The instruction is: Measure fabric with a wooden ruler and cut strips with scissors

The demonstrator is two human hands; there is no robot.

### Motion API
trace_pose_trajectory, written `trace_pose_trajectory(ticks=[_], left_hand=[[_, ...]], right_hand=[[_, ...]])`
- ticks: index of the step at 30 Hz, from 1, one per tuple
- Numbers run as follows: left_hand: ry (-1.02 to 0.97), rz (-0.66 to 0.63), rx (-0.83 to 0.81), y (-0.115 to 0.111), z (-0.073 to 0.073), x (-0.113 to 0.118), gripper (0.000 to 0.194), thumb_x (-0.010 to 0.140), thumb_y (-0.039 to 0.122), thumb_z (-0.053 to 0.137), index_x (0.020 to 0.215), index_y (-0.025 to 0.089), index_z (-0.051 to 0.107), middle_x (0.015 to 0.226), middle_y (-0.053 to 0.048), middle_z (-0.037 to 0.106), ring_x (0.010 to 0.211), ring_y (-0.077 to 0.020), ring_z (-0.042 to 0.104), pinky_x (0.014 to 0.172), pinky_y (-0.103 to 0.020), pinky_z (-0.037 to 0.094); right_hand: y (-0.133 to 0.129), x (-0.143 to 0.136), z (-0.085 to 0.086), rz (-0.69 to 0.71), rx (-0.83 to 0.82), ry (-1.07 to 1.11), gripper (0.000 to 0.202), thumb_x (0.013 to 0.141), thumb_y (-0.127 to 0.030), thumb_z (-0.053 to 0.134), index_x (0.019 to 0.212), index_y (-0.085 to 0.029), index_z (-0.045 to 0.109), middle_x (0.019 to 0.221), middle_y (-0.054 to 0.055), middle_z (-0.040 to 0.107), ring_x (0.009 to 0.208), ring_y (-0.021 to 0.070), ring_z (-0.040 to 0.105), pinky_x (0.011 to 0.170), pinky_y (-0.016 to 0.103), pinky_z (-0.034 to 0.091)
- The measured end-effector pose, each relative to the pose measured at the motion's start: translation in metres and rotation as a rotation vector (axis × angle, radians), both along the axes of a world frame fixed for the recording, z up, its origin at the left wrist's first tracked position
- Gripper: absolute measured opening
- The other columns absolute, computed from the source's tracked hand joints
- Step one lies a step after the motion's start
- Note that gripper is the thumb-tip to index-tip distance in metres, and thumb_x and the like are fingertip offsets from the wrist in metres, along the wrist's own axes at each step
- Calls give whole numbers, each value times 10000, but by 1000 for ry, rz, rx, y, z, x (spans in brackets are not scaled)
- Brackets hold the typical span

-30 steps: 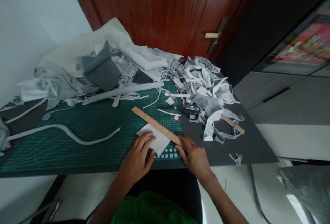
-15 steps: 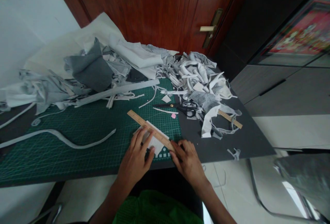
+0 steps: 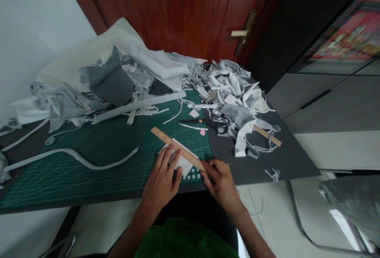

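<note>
A wooden ruler (image 3: 185,153) lies slantwise across a small piece of white fabric (image 3: 184,165) on the green cutting mat (image 3: 118,182). My left hand (image 3: 163,172) rests on the fabric with its fingers spread, their tips touching the ruler's near edge. At the ruler's lower right end, my right hand (image 3: 219,178) pinches it between thumb and curled fingers. Black scissors (image 3: 218,123) lie beyond the ruler, beside a thin white strip (image 3: 192,127) and a small pink piece (image 3: 202,132).
A heap of grey and white cloth scraps (image 3: 231,85) covers the table's back right. More folded cloth (image 3: 109,79) piles up at the back left. A second wooden ruler (image 3: 267,135) lies among strips on the right. One long pale strip (image 3: 80,159) curves over the mat's left side.
The whole view has shifted slightly, so things appear a little farther right. Both hands and the ruler keep their places over the fabric.
</note>
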State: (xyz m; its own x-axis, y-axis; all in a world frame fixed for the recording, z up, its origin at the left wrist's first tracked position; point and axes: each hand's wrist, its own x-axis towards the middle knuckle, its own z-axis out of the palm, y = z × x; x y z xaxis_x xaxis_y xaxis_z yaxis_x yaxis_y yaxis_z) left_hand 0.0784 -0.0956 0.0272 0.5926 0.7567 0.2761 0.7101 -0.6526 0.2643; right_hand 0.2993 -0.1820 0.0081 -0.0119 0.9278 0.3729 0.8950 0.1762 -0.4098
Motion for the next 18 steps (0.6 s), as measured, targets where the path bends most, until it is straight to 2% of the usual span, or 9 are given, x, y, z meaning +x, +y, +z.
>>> trace_pose_trajectory(ticks=[18], left_hand=[[-27,-3,4,-2,0,0,514,1056,267,449,1560,167,425,1637,-150,391,1553,-333,296,1255,-564,358]], right_hand=[[-2,3,1,24,8,-34,335,1060,-296,555,1369,-198,642,1071,97,642,959,259,610,859,426,500]])
